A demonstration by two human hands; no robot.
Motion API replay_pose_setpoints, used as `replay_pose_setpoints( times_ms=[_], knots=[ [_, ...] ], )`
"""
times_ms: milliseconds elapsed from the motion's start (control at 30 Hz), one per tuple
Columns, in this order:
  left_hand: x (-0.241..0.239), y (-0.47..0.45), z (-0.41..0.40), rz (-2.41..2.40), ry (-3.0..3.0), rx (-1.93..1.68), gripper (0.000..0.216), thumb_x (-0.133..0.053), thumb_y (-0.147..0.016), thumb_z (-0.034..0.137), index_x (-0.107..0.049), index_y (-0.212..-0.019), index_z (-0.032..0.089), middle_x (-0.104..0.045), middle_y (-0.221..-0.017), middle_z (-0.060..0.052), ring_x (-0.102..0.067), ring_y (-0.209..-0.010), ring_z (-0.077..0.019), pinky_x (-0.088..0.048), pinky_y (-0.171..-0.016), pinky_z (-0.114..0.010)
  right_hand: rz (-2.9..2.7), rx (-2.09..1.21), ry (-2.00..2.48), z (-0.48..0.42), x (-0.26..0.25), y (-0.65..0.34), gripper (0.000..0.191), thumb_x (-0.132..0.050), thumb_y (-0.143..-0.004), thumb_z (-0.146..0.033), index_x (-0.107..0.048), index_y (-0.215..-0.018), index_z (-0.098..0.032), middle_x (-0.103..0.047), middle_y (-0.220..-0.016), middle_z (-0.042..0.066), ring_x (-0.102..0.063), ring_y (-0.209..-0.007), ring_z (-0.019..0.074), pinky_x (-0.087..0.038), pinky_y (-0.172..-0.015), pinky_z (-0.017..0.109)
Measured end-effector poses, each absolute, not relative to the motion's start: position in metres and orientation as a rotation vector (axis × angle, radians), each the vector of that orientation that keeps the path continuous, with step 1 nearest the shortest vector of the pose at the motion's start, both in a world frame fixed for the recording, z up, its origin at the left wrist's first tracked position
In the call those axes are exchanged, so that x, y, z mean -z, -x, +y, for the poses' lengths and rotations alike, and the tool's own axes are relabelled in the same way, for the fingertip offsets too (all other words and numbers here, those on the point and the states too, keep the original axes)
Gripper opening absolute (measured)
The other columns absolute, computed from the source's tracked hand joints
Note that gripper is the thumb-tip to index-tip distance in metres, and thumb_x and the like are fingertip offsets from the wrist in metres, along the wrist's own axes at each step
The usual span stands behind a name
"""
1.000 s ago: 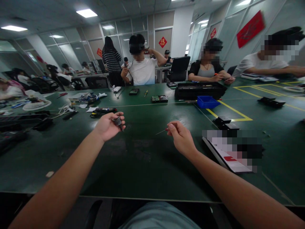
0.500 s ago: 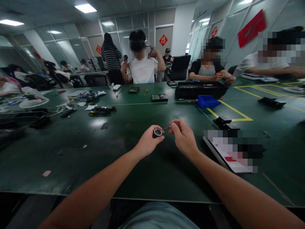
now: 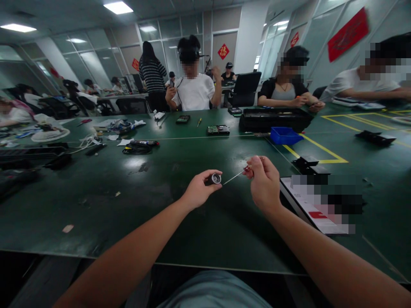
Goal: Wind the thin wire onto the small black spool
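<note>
Left hand: at 12 o'clock, the left hand (image 3: pixel 197 193) pinches a dark cylinder (image 3: pixel 211 179) above the green table (image 3: pixel 144 231), its pale-ringed end turned partly toward 3 o'clock.
Right hand: at 1 o'clock, the right hand (image 3: pixel 265 184) pinches a thin-shafted tool (image 3: pixel 234 176) by its reddish handle.
Shaft tip: just beside the left thumb; contact cannot be told.
Change: half a second ago the hands were closer; more shaft shows now, suggesting a pause between pokes at the cylinder.
Farther: cable bundle (image 3: pixel 139 148), 11 o'clock; blue tray (image 3: pixel 285 137), 1 o'clock.
</note>
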State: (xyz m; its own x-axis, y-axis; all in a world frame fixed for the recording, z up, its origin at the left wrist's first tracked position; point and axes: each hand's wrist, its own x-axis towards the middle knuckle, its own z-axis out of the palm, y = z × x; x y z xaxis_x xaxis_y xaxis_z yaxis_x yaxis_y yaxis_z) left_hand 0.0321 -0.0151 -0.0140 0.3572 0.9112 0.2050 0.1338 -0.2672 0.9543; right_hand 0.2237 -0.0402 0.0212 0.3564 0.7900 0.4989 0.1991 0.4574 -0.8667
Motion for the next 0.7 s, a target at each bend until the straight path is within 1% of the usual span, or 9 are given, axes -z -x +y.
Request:
replay_pose_setpoints(
  times_ms=[133, 300, 433, 567, 700],
  knots=[
    [0.0148, -0.0332, -0.0155, 0.962, -1.683, -0.998, 0.041, -0.077, -0.078, 0.011, -0.071, -0.117, 0.023, -0.070, -0.115, -0.005, -0.065, -0.104, -0.0207, -0.047, -0.099, -0.039, -1.213, -0.537, 1.020, -0.0391, -0.0190, -0.2223, 0.027, -0.052, -0.099, -0.047, -0.061, -0.090, -0.023, -0.059, -0.069, -0.002, -0.059, -0.063, 0.0148, -0.047, -0.062, 0.030],
    [0.0113, -0.0331, -0.0170, 0.957, -1.669, -0.991, 0.043, -0.077, -0.078, 0.012, -0.071, -0.119, 0.022, -0.070, -0.117, -0.006, -0.065, -0.105, -0.0213, -0.047, -0.100, -0.040, -1.352, -0.491, 1.089, -0.0426, -0.0185, -0.2211, 0.024, -0.051, -0.100, -0.044, -0.062, -0.096, -0.022, -0.064, -0.074, 0.000, -0.062, -0.067, 0.0162, -0.050, -0.065, 0.032],
    [0.0120, -0.0325, -0.0157, 0.956, -1.627, -1.000, 0.048, -0.076, -0.079, 0.012, -0.068, -0.125, 0.022, -0.070, -0.120, -0.007, -0.065, -0.109, -0.0220, -0.047, -0.103, -0.041, -1.372, -0.438, 1.096, -0.0443, -0.0188, -0.2211, 0.023, -0.050, -0.100, -0.042, -0.061, -0.096, -0.023, -0.066, -0.076, 0.001, -0.063, -0.067, 0.0167, -0.051, -0.066, 0.033],
    [0.0118, -0.0330, -0.0155, 0.962, -1.623, -1.020, 0.044, -0.076, -0.078, 0.011, -0.070, -0.121, 0.020, -0.071, -0.117, -0.007, -0.066, -0.106, -0.0220, -0.047, -0.102, -0.040, -1.361, -0.431, 1.094, -0.0432, -0.0180, -0.2213, 0.023, -0.048, -0.101, -0.041, -0.060, -0.094, -0.023, -0.066, -0.076, 0.001, -0.063, -0.067, 0.0169, -0.051, -0.065, 0.033],
    [0.0091, -0.0328, -0.0171, 0.971, -1.661, -0.988, 0.043, -0.076, -0.078, 0.010, -0.070, -0.120, 0.020, -0.071, -0.119, -0.007, -0.066, -0.107, -0.0225, -0.047, -0.102, -0.040, -1.406, -0.426, 1.085, -0.0424, -0.0166, -0.2224, 0.023, -0.047, -0.102, -0.041, -0.059, -0.095, -0.023, -0.065, -0.076, 0.001, -0.063, -0.068, 0.0173, -0.051, -0.067, 0.033]
  ],
)
